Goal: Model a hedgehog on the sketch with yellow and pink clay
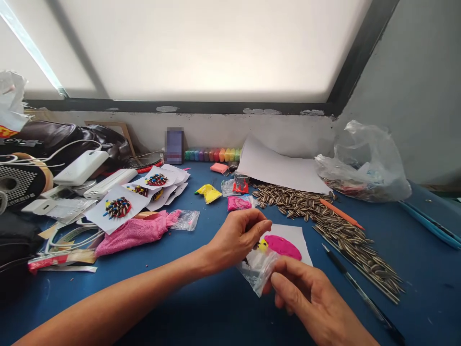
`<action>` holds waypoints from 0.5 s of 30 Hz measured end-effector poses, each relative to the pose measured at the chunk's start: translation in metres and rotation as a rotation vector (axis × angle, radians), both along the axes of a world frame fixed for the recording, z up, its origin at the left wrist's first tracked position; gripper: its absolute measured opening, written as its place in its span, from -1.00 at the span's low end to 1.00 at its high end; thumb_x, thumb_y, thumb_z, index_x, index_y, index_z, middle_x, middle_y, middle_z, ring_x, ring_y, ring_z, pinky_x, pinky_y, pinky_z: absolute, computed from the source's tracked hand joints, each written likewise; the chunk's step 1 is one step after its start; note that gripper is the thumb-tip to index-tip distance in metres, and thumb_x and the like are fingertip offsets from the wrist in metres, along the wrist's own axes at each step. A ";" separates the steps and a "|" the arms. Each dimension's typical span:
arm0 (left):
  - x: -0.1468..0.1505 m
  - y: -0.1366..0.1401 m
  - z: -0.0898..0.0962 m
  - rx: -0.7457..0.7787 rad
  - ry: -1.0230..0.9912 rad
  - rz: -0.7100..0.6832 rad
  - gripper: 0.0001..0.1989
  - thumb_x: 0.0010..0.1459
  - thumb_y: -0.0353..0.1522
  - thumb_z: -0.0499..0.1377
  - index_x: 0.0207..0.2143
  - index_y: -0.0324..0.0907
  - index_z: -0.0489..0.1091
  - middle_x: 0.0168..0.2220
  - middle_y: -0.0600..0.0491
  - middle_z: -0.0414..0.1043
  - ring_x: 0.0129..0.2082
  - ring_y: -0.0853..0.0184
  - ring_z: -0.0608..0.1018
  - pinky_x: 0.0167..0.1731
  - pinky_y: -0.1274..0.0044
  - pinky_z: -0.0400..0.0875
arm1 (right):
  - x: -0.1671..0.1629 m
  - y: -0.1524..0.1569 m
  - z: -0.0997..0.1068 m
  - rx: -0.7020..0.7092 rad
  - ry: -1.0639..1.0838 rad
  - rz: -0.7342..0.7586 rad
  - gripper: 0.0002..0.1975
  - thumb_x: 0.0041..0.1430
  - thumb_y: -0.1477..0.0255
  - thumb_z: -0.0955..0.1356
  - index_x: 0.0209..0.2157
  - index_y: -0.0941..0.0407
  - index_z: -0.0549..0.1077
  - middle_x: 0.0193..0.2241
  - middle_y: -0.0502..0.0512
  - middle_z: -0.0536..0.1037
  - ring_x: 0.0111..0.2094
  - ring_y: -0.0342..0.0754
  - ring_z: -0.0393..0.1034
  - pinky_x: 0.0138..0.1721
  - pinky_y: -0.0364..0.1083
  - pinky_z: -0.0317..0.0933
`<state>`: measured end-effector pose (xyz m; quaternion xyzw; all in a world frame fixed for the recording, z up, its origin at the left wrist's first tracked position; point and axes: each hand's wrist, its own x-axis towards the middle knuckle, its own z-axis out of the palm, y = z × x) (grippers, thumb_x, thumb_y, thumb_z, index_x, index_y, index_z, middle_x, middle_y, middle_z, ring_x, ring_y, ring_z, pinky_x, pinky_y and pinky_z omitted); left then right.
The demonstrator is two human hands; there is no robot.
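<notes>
My right hand point(309, 295) pinches a small clear plastic bag point(257, 269) by its right edge, between thumb and fingers. My left hand point(241, 235) is just above the bag, thumb and fingers drawn together; what they hold, if anything, is hidden. Partly behind the bag lies a sheet of white paper point(305, 242). On it is a flattened magenta clay oval point(283, 246) with a small yellow clay piece point(263, 245) at its left end. Beyond my left hand rests a packet of magenta clay point(239, 203).
Striped sunflower seeds point(353, 240) spread along the right, with an orange stick-like tool point(342, 214) and a pen point(356, 286) nearby. A yellow clay packet point(209, 193) lies further back. To the left are finished seed-decorated cards point(118, 209) and a pink cloth point(135, 235).
</notes>
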<state>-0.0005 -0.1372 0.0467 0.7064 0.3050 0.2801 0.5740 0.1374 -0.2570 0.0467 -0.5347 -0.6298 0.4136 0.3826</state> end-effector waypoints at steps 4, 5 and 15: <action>-0.002 0.002 0.005 0.035 -0.004 -0.005 -0.66 0.27 -0.18 0.06 -0.39 -0.28 0.37 -0.60 0.18 0.18 -0.60 0.52 0.21 -0.61 0.65 0.10 | -0.005 0.015 0.013 -0.020 0.038 -0.047 -0.70 0.29 0.25 0.24 -0.45 0.07 0.45 -0.54 -0.03 0.45 -0.50 -0.16 0.33 -0.45 -0.24 0.30; -0.003 0.003 0.006 0.027 -0.003 -0.016 -0.63 0.28 -0.15 0.03 -0.37 -0.28 0.38 -0.59 0.17 0.19 -0.59 0.52 0.22 -0.61 0.65 0.10 | -0.004 0.020 0.015 -0.041 0.037 -0.058 -0.70 0.28 0.25 0.24 -0.47 0.08 0.43 -0.53 -0.03 0.43 -0.48 -0.15 0.32 -0.44 -0.22 0.29; -0.007 0.023 -0.005 -0.294 -0.087 -0.224 -0.53 0.04 -0.06 0.28 -0.25 -0.32 0.39 -0.40 -0.02 0.46 -0.43 0.39 0.49 -0.36 0.53 0.38 | 0.026 0.040 0.012 -0.009 0.004 -0.307 -0.70 0.18 0.15 0.30 -0.46 0.08 0.37 -0.55 -0.05 0.37 -0.51 -0.14 0.26 -0.46 -0.16 0.22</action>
